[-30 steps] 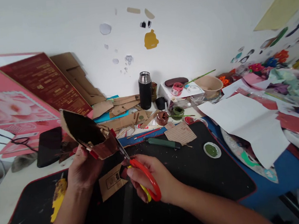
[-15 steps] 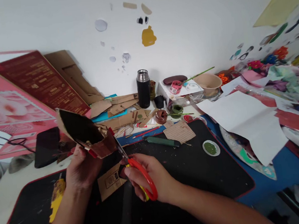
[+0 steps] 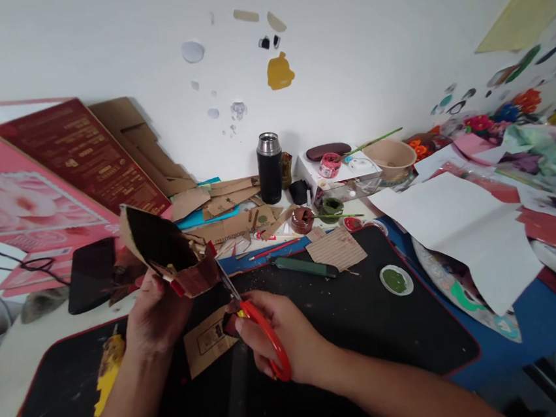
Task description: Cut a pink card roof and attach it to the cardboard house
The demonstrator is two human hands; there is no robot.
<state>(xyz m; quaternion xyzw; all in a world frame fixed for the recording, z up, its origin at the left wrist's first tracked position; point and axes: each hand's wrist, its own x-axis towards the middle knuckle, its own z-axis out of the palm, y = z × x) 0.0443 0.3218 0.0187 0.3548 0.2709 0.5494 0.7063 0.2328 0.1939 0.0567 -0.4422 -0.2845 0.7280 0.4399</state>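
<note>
My left hand [image 3: 157,312] holds a small cardboard box [image 3: 196,275] from below; its outside is painted reddish brown, its inside looks dark, and thin sticks poke up within. Wrapped round the red handles of a pair of scissors [image 3: 265,331] is my right hand [image 3: 287,335]. The scissor blades point up and left, with the tips at the right edge of the box, by a small red piece. Beneath both hands a flat piece of brown cardboard [image 3: 205,348] lies on the black mat [image 3: 342,320].
A black flask [image 3: 270,170], a brown paint jar [image 3: 303,220] and a green paint jar [image 3: 330,209] stand behind the mat. On the mat lie a green cutter [image 3: 306,267], corrugated cardboard [image 3: 338,248] and a lid of green paint [image 3: 396,280]. White paper [image 3: 456,224] lies at right.
The whole view has shifted slightly. The scissor handles have come closer together in my right hand, and the box has moved a little to the right with my left hand.
</note>
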